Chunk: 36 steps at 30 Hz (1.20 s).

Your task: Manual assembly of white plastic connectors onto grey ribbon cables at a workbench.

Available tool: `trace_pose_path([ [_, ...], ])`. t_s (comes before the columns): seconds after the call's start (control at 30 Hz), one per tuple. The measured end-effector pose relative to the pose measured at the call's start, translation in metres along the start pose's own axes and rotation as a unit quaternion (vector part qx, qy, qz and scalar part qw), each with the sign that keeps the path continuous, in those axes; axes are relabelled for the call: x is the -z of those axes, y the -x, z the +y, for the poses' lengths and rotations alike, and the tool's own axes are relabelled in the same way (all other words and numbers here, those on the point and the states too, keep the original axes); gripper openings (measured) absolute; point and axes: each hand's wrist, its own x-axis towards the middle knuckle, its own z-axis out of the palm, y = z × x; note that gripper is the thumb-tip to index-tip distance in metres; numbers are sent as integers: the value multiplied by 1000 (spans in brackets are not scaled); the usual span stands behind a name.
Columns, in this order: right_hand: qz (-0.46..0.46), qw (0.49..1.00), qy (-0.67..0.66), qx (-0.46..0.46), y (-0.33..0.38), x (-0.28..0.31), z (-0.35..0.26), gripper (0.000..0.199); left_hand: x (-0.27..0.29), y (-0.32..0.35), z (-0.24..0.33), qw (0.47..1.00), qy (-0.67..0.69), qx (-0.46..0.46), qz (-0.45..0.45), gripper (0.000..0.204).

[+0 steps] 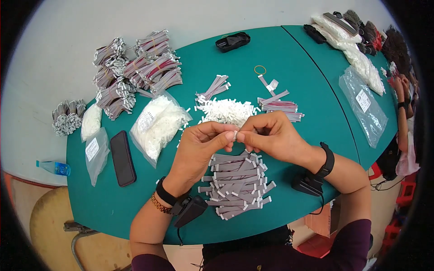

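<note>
My left hand [199, 142] and my right hand [273, 137] meet in the middle, thumbs and fingers pinched together. Between their fingertips is a small white connector piece [235, 135], mostly covered by the fingers. Whether a cable is attached to it cannot be made out. Just below the hands lies a heap of short grey ribbon cables [237, 180] with white connectors at their ends. Right behind the fingers spreads a pile of small loose white connector pieces [226, 109]. Grey cables with red edges [282, 108] are stacked beyond my right hand.
Tied cable bundles [153, 67] are piled at the back left of the green table [289, 58]. Nearer stand a bag of white pieces [158, 124] and a black phone [122, 158]. A black pouch [233, 42] lies at the back. Another person's arm [401, 113] is at far right.
</note>
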Motion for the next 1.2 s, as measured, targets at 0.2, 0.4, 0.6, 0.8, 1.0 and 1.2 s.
trace_pose_path([
  [0.2, 5, 1000, -13, -3, 0, -1, -1, 14, 0, 0, -2, 1000, 14, -3, 0, 17],
  [0.4, 18, 1000, -11, 12, 2, -2, 1, 12, -1, 0, -4, 997, 72, 20, -4, 16],
  [0.6, 28, 999, 8, 34, 3, -4, 3, 12, -3, 0, -7, 999, -4, -38, 4, 15],
  [0.8, 21, 1000, 10, 4, 2, -4, 2, 14, -2, 0, -4, 997, -48, -53, 24, 15],
  [1.0, -11, 1000, 6, -4, -2, 0, 4, 16, 0, -2, -2, 998, -34, -35, 29, 15],
  [1.2, 4, 1000, 25, -11, 1, -1, 4, 17, 0, -2, -6, 998, -41, -48, 20, 16],
])
